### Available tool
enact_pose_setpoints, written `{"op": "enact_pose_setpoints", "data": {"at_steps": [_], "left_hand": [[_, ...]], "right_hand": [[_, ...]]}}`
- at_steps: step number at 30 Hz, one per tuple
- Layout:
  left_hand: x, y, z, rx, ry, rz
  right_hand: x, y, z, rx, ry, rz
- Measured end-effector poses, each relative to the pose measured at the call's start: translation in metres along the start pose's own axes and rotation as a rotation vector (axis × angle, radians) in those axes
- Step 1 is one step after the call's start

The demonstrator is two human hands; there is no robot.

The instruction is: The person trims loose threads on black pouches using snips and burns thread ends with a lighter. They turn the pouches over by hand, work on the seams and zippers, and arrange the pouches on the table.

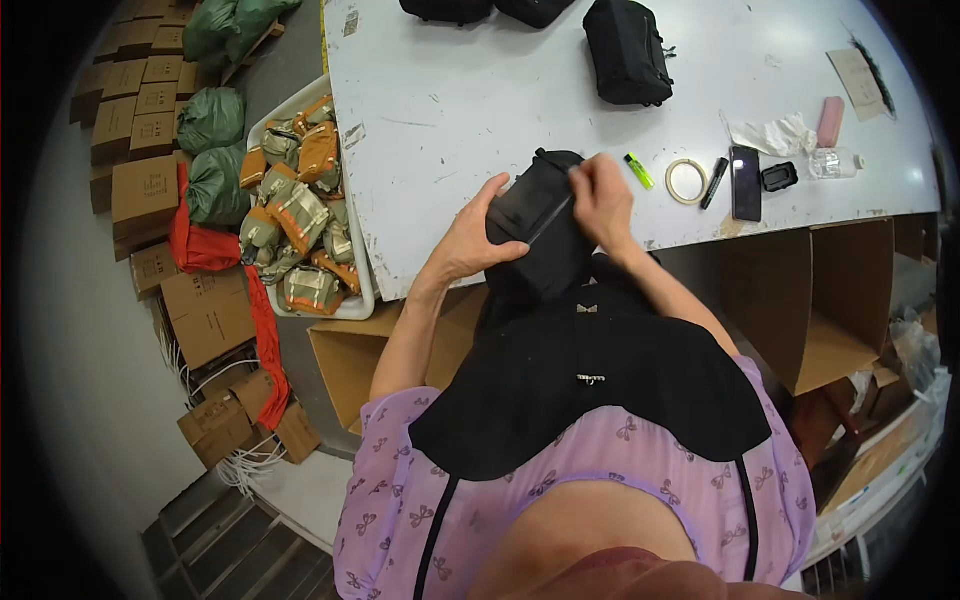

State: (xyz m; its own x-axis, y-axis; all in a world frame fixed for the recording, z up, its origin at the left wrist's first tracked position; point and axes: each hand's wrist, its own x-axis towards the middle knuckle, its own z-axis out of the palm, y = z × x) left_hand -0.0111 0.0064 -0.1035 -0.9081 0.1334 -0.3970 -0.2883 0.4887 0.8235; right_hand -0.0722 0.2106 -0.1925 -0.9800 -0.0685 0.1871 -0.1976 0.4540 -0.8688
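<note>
A small black bag [541, 215] is tilted at the near edge of the table, close to my body. My left hand [468, 238] grips its left side, the thumb lying across the front and the fingers behind. At the bag's upper right edge, my right hand [605, 205] is closed in a pinch. Exactly which part of the bag sits between those fingertips is hidden.
On the white table [430, 130] lie another black bag [628, 55], a green lighter [639, 171], a tape roll [686, 182], a marker [715, 183], a phone [746, 184] and a plastic bottle [835, 163]. A white bin [367, 270] holds several green-orange pouches.
</note>
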Motion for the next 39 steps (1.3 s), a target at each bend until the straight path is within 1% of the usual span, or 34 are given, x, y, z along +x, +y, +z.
{"op": "enact_pose_setpoints", "data": {"at_steps": [1,2,4,5,8,11,12,15,16,19,20,22,23,25,28,31,32,35,36,39], "left_hand": [[-0.002,0.0,0.0,0.014,-0.002,0.017],[-0.003,0.002,0.0,0.021,0.001,0.008],[-0.003,0.006,0.0,0.039,0.004,-0.005],[-0.002,0.006,-0.001,-0.016,0.007,0.013],[-0.01,0.001,-0.007,-0.173,0.019,0.031],[-0.011,0.007,-0.011,-0.286,0.039,0.045],[-0.012,0.008,-0.01,-0.317,0.042,0.054],[-0.012,0.014,-0.01,-0.347,0.039,0.08],[-0.012,0.015,-0.009,-0.349,0.035,0.09],[-0.011,0.006,-0.003,-0.311,0.002,0.091],[-0.013,0.004,-0.002,-0.296,-0.005,0.09],[-0.014,0.008,-0.004,-0.261,-0.021,0.093],[-0.015,0.007,-0.004,-0.264,-0.014,0.132],[-0.018,0.007,-0.004,-0.273,0.002,0.209],[-0.019,0.024,-0.006,-0.476,0.057,0.282],[-0.021,0.022,-0.013,-0.145,0.277,0.141],[-0.023,0.022,-0.012,-0.15,0.265,0.14],[-0.034,0.033,0.004,-0.386,0.291,0.074],[-0.034,0.033,0.006,-0.414,0.324,0.105],[-0.037,0.042,0.0,-0.512,0.267,0.149]], "right_hand": [[0.007,0.013,0.001,-0.005,0.078,0.055],[0.009,0.024,0.002,0.093,0.006,0.148],[0.013,0.021,0.001,0.148,0.058,0.022],[0.017,0.021,-0.001,0.174,0.088,-0.044],[0.024,0.019,-0.021,0.466,-0.175,0.211],[0.027,0.004,-0.035,0.461,-0.211,0.236],[0.027,-0.011,-0.041,0.379,-0.16,0.183],[0.024,-0.025,-0.042,0.134,0.014,-0.155],[0.023,-0.033,-0.045,0.021,0.032,-0.249],[0.023,-0.013,-0.036,0.12,0.076,-0.069],[0.022,-0.008,-0.032,0.187,0.08,0.02],[0.022,-0.008,-0.034,0.206,0.059,0.093],[0.021,-0.009,-0.034,0.217,0.05,0.132],[0.021,-0.015,-0.042,0.366,0.042,0.167],[0.021,-0.019,-0.059,0.538,0.009,0.209],[0.019,-0.027,-0.075,0.618,0.006,0.232],[0.019,-0.031,-0.078,0.627,0.024,0.228],[0.017,-0.044,-0.085,0.658,0.051,0.241],[0.016,-0.047,-0.087,0.675,0.052,0.244],[0.014,-0.054,-0.09,0.711,0.047,0.245]]}}
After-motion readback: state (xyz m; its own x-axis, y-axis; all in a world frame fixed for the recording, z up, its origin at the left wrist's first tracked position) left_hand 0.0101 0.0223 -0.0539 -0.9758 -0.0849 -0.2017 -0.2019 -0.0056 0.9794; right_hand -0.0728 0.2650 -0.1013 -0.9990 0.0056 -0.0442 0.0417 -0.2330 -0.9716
